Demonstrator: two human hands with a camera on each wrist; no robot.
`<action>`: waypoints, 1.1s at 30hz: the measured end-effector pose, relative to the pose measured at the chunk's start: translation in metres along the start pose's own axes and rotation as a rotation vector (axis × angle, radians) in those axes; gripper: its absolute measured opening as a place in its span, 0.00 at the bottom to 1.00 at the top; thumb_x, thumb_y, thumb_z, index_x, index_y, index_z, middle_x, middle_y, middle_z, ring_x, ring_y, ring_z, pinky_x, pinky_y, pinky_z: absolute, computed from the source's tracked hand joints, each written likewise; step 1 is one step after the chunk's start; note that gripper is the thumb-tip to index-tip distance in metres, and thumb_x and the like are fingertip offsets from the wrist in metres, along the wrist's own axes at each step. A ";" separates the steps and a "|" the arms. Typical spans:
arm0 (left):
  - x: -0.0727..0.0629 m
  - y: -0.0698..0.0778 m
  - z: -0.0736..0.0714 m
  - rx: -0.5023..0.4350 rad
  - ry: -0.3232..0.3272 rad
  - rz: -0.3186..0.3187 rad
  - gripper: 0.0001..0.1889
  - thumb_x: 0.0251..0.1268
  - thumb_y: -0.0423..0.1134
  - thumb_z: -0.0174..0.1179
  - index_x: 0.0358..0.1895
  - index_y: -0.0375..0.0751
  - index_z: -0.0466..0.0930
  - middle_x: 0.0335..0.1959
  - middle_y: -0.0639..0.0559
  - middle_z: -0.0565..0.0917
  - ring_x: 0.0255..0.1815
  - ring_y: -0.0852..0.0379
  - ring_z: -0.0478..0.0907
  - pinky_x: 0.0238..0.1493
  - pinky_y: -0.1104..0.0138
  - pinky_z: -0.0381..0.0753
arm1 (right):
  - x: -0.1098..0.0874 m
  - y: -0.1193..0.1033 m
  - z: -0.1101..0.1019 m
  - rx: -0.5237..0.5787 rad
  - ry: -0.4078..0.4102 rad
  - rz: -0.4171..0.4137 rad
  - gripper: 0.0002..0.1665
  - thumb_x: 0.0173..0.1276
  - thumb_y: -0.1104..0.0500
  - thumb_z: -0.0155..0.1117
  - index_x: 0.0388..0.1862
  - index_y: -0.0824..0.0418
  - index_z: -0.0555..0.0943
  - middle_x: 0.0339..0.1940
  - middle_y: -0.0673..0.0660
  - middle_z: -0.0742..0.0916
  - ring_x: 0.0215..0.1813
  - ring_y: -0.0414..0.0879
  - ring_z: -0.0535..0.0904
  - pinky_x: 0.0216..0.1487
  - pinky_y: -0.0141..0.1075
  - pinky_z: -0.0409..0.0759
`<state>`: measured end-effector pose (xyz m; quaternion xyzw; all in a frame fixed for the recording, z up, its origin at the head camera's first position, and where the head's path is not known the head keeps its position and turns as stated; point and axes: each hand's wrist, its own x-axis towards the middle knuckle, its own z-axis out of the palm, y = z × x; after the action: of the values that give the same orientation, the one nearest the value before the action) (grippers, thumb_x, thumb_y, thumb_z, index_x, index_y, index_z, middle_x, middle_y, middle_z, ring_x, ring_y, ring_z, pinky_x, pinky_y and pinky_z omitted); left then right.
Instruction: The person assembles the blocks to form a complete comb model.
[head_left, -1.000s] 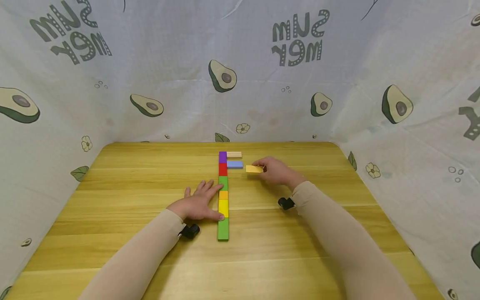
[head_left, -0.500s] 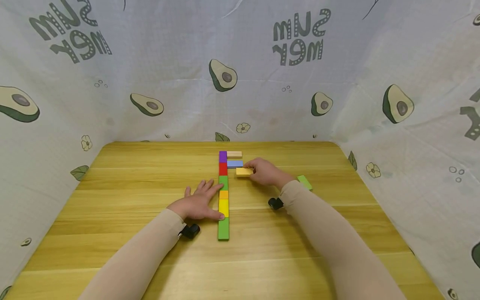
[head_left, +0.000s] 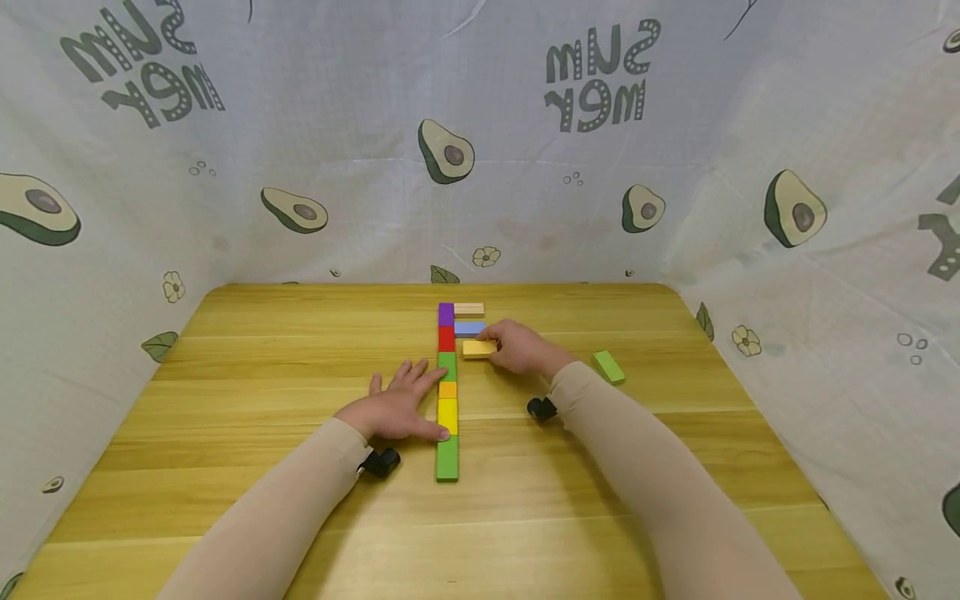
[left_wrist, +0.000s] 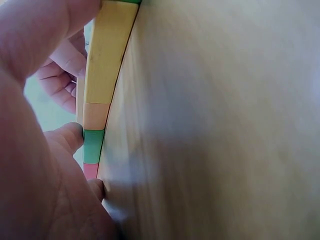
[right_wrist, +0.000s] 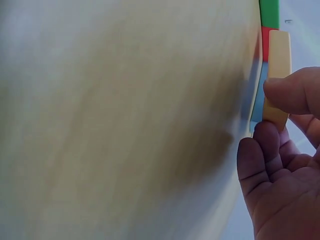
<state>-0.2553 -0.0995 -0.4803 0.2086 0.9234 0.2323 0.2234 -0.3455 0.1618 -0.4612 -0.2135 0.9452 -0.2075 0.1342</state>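
Observation:
A straight row of coloured blocks runs away from me along the table: a green block (head_left: 447, 461) nearest, then yellow (head_left: 448, 412), orange, green, red (head_left: 446, 338) and purple (head_left: 446, 314). My left hand (head_left: 396, 412) lies beside it with fingers spread, thumb tip on the near yellow-green joint and forefinger at the farther green block. My right hand (head_left: 522, 348) pinches a light orange block (head_left: 476, 349) between thumb and fingers. In the right wrist view, that orange block (right_wrist: 280, 52) overlaps the red and blue ones. A blue block (head_left: 469, 328) and a plain wooden block (head_left: 469, 310) lie crosswise against the row's right side.
A light green block (head_left: 608, 367) lies apart on the wooden table (head_left: 300, 333), right of my right hand. A pale cloth (head_left: 360, 100) printed with avocados hangs behind and at both sides. A small black wrist camera (head_left: 542, 408) hangs beneath my right wrist.
My right hand has carried the orange block leftward and slightly nearer to me, close to the row just before the blue block. The light green block has come into sight; my left hand has stayed still.

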 end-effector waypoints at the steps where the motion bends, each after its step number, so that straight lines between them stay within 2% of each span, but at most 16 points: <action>1: 0.000 0.000 0.000 0.001 0.003 0.000 0.57 0.58 0.69 0.70 0.87 0.62 0.48 0.90 0.45 0.40 0.90 0.38 0.33 0.77 0.25 0.27 | 0.000 0.000 0.001 0.007 -0.004 0.006 0.25 0.72 0.66 0.66 0.68 0.62 0.83 0.61 0.62 0.86 0.57 0.54 0.78 0.71 0.49 0.78; 5: 0.000 0.000 0.001 0.009 0.014 0.001 0.57 0.58 0.68 0.71 0.87 0.62 0.48 0.90 0.45 0.41 0.90 0.37 0.34 0.77 0.25 0.29 | 0.002 -0.001 0.003 0.009 -0.014 0.015 0.26 0.72 0.67 0.65 0.69 0.62 0.82 0.64 0.62 0.86 0.62 0.54 0.78 0.75 0.50 0.74; 9: 0.000 0.001 0.000 0.006 0.016 0.000 0.57 0.58 0.68 0.71 0.87 0.62 0.49 0.90 0.45 0.42 0.90 0.37 0.34 0.77 0.25 0.28 | 0.003 -0.002 0.005 0.012 -0.023 0.019 0.26 0.74 0.66 0.64 0.70 0.61 0.81 0.64 0.61 0.85 0.60 0.54 0.77 0.76 0.50 0.74; 33: -0.001 0.001 0.000 -0.011 0.003 -0.003 0.57 0.58 0.67 0.71 0.87 0.63 0.48 0.90 0.45 0.40 0.90 0.38 0.32 0.77 0.25 0.27 | 0.007 -0.007 0.006 -0.010 -0.050 0.012 0.27 0.72 0.66 0.67 0.69 0.63 0.81 0.53 0.59 0.87 0.48 0.51 0.77 0.60 0.43 0.80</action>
<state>-0.2540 -0.0997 -0.4793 0.2058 0.9227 0.2376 0.2234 -0.3475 0.1510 -0.4648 -0.2135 0.9439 -0.1964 0.1579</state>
